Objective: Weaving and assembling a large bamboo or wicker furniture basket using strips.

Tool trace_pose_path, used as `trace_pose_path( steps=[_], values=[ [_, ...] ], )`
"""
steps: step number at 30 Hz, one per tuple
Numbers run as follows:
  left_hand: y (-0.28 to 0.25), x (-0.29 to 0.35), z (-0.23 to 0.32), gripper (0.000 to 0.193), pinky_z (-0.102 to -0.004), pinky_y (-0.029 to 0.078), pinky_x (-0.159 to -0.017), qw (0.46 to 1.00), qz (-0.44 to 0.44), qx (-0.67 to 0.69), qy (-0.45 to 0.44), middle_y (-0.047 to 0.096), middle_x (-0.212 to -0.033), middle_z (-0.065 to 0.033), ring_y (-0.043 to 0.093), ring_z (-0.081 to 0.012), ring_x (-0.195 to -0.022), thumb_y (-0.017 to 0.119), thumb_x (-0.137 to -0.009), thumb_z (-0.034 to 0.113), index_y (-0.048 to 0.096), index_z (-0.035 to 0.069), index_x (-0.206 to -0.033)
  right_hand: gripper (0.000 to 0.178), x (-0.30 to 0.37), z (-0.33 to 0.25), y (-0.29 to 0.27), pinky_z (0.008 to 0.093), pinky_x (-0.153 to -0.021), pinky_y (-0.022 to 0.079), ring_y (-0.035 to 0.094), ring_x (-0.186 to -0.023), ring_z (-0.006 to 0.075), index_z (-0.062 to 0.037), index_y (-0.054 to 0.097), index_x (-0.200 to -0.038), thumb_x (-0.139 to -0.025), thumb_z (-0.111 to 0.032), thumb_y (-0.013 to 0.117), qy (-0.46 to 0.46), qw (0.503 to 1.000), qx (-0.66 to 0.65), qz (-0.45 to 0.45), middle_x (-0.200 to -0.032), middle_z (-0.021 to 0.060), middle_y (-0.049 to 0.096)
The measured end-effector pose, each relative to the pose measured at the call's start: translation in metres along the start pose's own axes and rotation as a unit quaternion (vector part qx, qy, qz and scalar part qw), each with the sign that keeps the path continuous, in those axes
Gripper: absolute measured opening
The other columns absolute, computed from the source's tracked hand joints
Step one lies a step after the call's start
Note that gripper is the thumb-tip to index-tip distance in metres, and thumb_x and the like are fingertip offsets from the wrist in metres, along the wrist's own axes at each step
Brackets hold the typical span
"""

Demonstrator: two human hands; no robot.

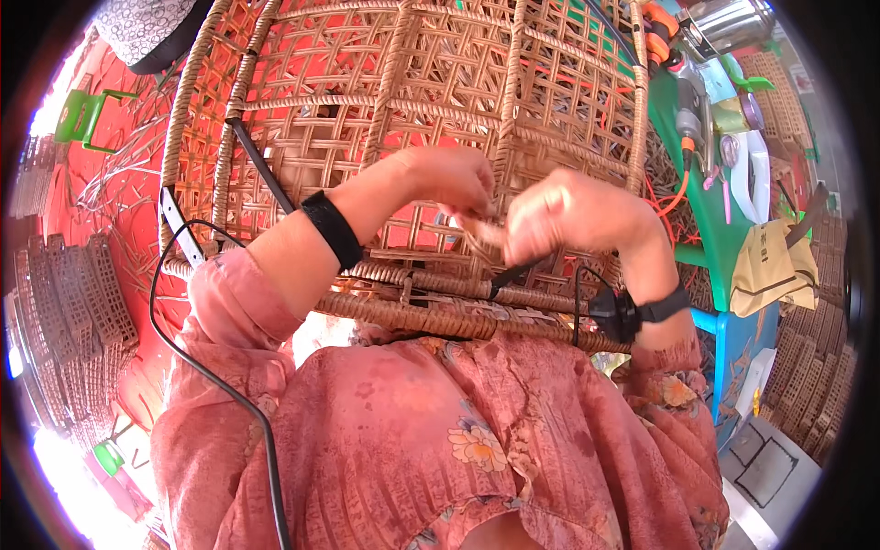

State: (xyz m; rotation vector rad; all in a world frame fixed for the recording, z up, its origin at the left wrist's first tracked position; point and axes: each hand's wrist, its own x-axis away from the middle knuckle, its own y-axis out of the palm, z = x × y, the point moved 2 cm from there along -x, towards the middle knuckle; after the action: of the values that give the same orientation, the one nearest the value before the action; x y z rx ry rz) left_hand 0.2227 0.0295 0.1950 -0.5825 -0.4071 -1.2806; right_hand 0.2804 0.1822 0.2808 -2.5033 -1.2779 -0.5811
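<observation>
A large brown wicker piece (449, 69) with wrapped ribs and an open lattice lies before me, its near rim close to my body. Over its near half, my left hand (458, 181) is closed with the fingers pinched together. Just to the right, my right hand (557, 213) is curled into a fist, somewhat blurred by motion. A short brown rattan strip (484, 231) runs between the two hands, gripped at both sides. Its ends are hidden in the fingers and against the weave.
On the right, a green table (715, 243) carries a power tool (689, 119) with an orange cord and a metal container (733, 26). A beige bag (775, 266) hangs at its edge. Stacked woven panels (69, 312) and a small green chair (82, 115) stand left, amid scattered strips.
</observation>
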Motion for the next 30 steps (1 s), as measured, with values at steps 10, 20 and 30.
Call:
trace_pose_path(
  steps=[10, 20, 30],
  values=[
    [-0.009, 0.002, -0.017, 0.016, -0.0248, 0.048, -0.055, 0.996, -0.021, 0.037, -0.081, 0.064, -0.071, -0.0008, 0.062, -0.01, -0.065, 0.065, -0.083, 0.02, 0.067, 0.004, -0.082, 0.023, -0.036, 0.078, -0.004, 0.0269, -0.048, 0.05, 0.065, -0.061, 0.0169, 0.0018, 0.06, -0.084, -0.085, -0.021, 0.057, 0.174, 0.964, -0.124, 0.157, -0.079, 0.0101, 0.066],
    [-0.006, 0.007, -0.002, 0.026, -0.0342, 0.051, -0.064, 0.976, 0.091, -0.153, -0.126, 0.067, -0.069, -0.0108, 0.067, -0.0193, -0.065, 0.062, -0.078, 0.026, 0.068, 0.001, -0.082, 0.02, -0.031, 0.079, -0.001, 0.0204, -0.049, 0.047, 0.062, -0.063, 0.0107, -0.0029, 0.059, -0.096, -0.08, -0.013, 0.064, 0.138, 0.943, -0.262, 0.152, -0.074, -0.0008, 0.06],
    [0.008, 0.004, -0.011, 0.031, -0.043, 0.05, -0.075, 0.93, 0.228, -0.286, -0.035, 0.067, -0.082, -0.0173, 0.065, -0.0327, -0.082, 0.061, -0.08, 0.036, 0.069, 0.006, -0.086, 0.034, -0.033, 0.084, -0.007, 0.0225, -0.044, 0.049, 0.062, -0.057, 0.0116, -0.0047, 0.056, -0.113, -0.08, -0.005, 0.061, 0.14, 0.959, -0.226, 0.097, -0.076, 0.0008, 0.062]
  ],
)
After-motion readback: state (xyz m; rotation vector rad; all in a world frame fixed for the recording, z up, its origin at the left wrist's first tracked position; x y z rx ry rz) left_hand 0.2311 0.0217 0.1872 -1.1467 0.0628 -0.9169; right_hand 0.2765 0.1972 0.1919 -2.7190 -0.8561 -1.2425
